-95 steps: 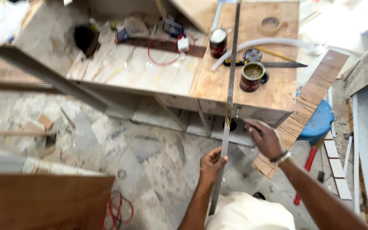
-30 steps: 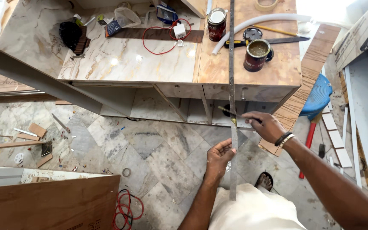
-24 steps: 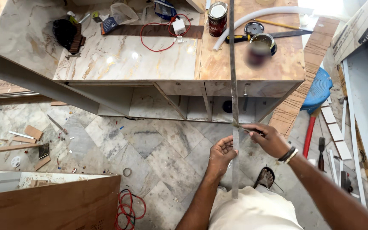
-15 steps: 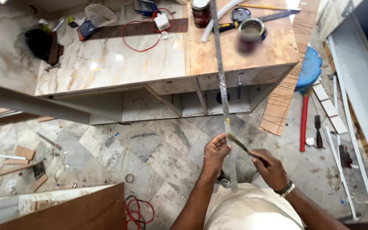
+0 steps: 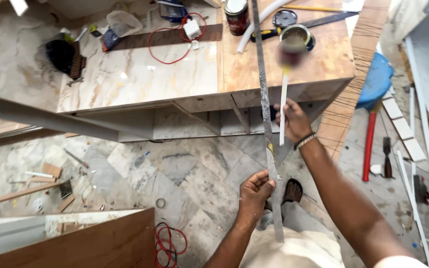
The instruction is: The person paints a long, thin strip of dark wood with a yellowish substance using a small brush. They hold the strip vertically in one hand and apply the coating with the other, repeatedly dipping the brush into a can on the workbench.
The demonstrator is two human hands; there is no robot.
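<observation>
Hands on a long metal strip and a thin white strip.
Left hand [image 5: 254,191] fingers pinch the metal strip [image 5: 265,124] low, stiff but whippy; right hand [image 5: 293,119] fingers clamp the light white strip [image 5: 282,106] at the bench [image 5: 184,74] front edge.

Grey marble floor [image 5: 175,173] littered with scraps; a wooden workbench [image 5: 284,74] at twelve o'clock, brightly lit.

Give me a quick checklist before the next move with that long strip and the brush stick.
1. Left hand grips strip: ok.
2. Right hand holds white stick: ok.
3. Stick's top end over open can: blurred, cannot tell.
4. Strip's far end resting on bench: runs out of view, cannot tell.
5. Floor near sandalled foot free of clutter: not ok, red cable and scraps lie close.
</observation>
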